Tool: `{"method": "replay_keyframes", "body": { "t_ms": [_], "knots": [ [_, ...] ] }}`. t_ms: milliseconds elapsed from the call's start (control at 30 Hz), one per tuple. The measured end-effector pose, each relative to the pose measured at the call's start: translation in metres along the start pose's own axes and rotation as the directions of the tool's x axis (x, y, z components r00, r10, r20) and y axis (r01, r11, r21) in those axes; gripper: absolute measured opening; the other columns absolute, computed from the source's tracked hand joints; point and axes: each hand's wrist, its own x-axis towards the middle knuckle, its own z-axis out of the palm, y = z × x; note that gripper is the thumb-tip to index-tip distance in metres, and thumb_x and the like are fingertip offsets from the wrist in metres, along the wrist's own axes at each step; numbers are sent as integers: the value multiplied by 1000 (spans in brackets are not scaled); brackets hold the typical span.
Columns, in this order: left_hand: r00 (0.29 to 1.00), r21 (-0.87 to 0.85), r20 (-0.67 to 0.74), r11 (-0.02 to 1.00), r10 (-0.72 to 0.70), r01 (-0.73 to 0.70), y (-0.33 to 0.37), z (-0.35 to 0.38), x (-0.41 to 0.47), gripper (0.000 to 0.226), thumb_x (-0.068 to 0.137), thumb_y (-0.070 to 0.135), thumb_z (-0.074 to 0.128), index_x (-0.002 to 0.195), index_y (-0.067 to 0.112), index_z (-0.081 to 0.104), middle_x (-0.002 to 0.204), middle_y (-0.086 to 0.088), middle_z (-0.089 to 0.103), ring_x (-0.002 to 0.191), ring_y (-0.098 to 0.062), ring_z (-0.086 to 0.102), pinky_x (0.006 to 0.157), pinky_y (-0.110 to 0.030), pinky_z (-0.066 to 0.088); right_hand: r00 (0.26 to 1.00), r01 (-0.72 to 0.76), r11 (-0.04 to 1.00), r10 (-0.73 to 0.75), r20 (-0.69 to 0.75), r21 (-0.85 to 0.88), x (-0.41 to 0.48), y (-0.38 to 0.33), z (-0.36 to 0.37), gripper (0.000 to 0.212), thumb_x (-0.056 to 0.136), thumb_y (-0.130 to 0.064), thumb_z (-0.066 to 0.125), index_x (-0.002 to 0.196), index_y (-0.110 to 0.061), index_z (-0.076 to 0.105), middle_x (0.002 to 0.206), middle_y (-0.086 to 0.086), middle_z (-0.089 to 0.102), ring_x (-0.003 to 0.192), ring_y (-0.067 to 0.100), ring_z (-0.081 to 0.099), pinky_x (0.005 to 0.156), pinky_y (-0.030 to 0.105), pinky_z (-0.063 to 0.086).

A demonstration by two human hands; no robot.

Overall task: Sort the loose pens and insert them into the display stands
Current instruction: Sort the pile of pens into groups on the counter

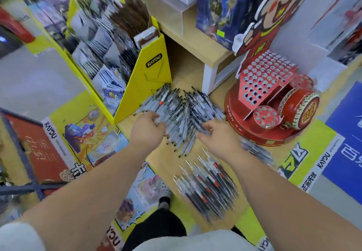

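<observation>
Loose pens (pixel 182 113) — long axes fanwise, flat

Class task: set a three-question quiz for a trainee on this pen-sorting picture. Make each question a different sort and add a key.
1. True or false: the left hand and the right hand both touch the far pile of pens.
2. Multiple choice: the far pile of pens lies between the red display stand and
A) a yellow card box
B) a glass jar
C) a blue basket
3. Missing word: the red display stand sits on the person's ____ side.

Key: 1 true; 2 A; 3 right.
</observation>
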Motion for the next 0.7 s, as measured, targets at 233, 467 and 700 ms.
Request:
{"method": "replay_keyframes", "body": {
  "t_ms": [233, 467, 700],
  "knots": [
    [984, 196, 145, 972, 98, -126, -33, 2, 85, 20, 96, 23, 56, 87, 6, 57, 88, -18, 60, 79, -35, 55, 59, -34, 34, 967, -242, 965, 231, -110, -104, 16, -18, 30, 48, 91, -46, 65, 130, -18, 65, 127, 6, 65, 116, 22, 59, 95, 31, 46],
    [949, 253, 280, 942, 146, -220, -39, 3, 112, 13, 97, 19, 58, 95, 6, 57, 85, -14, 66, 81, -35, 64, 60, -34, 44, 923, -383, 913, 370, -105, -143, 13, -35, 47, 38, 92, -36, 60, 124, -17, 63, 130, 7, 55, 119, 26, 54, 98, 34, 35],
    [920, 252, 339, 923, 197, -291, -36, -1, 119, 17, 95, 21, 63, 94, 4, 60, 91, -18, 68, 85, -37, 66, 67, -38, 53, 912, -410, 897, 403, -77, -164, 15, -36, 61, 48, 84, -48, 45, 117, -19, 64, 137, 7, 56, 129, 28, 47, 104, 39, 45]
  ]
}}
